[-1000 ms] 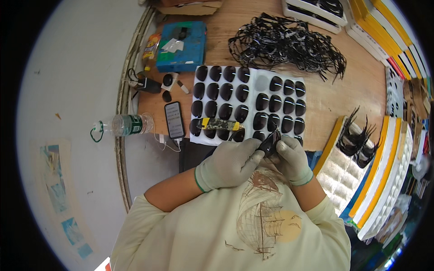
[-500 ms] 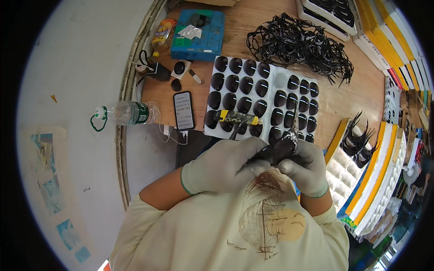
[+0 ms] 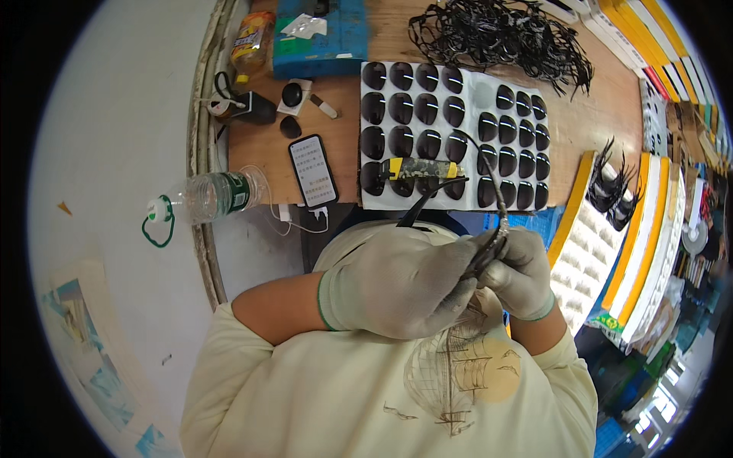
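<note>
Close to my chest, both hands in pale grey gloves hold a pair of dark sunglasses (image 3: 489,250). My left hand (image 3: 405,281) pinches its left part, fingers closed. My right hand (image 3: 522,273) grips the other side near a silvery, patterned hinge. The two thin temples stick out away from me, over the near edge of a white sheet (image 3: 469,200). Rows of dark lenses (image 3: 427,109) lie on that sheet. Across its lower left rests a camouflage-patterned object with yellow ends (image 3: 422,169). My gloves cover most of the sunglasses' front.
A heap of black frames (image 3: 500,42) lies at the back. Leftward are a phone (image 3: 313,172) with a white cable, a large clear bottle (image 3: 217,195), a black case (image 3: 256,108) and a blue box (image 3: 321,42). Stacked white-and-yellow trays (image 3: 603,244) stand at right.
The sunglasses have been turned in my hands, so both temples now show spread apart. My hands sit slightly further right. The whole table appears higher in the picture.
</note>
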`<control>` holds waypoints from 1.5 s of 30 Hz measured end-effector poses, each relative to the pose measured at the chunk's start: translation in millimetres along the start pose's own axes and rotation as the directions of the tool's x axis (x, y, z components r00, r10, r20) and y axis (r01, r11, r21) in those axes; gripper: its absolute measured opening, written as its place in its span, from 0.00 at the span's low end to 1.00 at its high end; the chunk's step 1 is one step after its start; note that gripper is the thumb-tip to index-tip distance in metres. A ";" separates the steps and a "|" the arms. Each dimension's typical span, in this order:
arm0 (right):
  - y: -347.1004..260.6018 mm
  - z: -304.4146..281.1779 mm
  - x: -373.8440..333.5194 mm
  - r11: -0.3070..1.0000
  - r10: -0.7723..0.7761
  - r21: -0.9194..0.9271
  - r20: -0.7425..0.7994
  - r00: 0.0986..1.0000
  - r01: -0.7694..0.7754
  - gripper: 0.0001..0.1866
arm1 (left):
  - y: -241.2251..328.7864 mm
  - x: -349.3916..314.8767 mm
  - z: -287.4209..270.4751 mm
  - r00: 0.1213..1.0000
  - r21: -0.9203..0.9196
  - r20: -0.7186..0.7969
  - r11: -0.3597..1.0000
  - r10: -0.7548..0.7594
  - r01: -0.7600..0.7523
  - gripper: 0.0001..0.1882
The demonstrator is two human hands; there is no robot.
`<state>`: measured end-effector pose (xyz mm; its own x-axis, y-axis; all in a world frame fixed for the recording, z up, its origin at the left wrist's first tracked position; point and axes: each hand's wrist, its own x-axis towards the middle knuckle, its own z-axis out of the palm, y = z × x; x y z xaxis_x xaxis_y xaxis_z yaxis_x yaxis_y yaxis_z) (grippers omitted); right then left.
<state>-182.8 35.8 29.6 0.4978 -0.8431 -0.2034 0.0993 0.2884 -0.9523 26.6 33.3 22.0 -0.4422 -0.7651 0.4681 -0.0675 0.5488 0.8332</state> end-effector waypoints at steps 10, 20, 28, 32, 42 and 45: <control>-3.5 -14.4 12.3 0.992 0.044 -0.099 -0.275 0.961 -0.073 0.13 | -18.5 24.1 -7.5 0.883 -0.139 0.231 0.884 -0.409 0.446 0.22; -13.7 -106.5 10.9 0.817 -0.148 -0.568 -0.377 0.914 -0.101 0.21 | -25.8 96.9 52.0 0.812 0.308 0.270 0.845 -0.518 0.437 0.18; -9.6 -197.0 0.1 0.692 -0.271 -0.597 0.307 0.912 0.406 0.13 | -134.2 168.8 56.4 0.715 0.258 0.012 0.693 -0.699 0.673 0.24; -19.8 -211.1 -13.6 0.809 -0.130 -0.568 0.078 0.988 0.151 0.17 | -241.0 155.6 60.4 0.594 0.751 -0.324 0.182 -0.737 0.635 0.29; 18.4 -182.8 -30.4 0.980 -0.183 -0.100 -0.127 0.975 0.171 0.35 | -167.9 128.0 68.8 0.709 -0.084 -0.178 0.728 -0.683 0.680 0.19; -4.4 -156.0 -11.4 0.982 0.033 -0.179 -0.168 0.985 -0.063 0.28 | -89.4 108.4 74.5 0.565 -0.696 0.229 0.272 -0.793 0.664 0.15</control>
<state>-323.3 -26.7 0.6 0.3493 -0.8974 -0.2697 -0.0883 0.2551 -0.9629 -82.0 -73.6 -23.6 -0.4013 -0.7901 -0.4633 0.3102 -0.5932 0.7429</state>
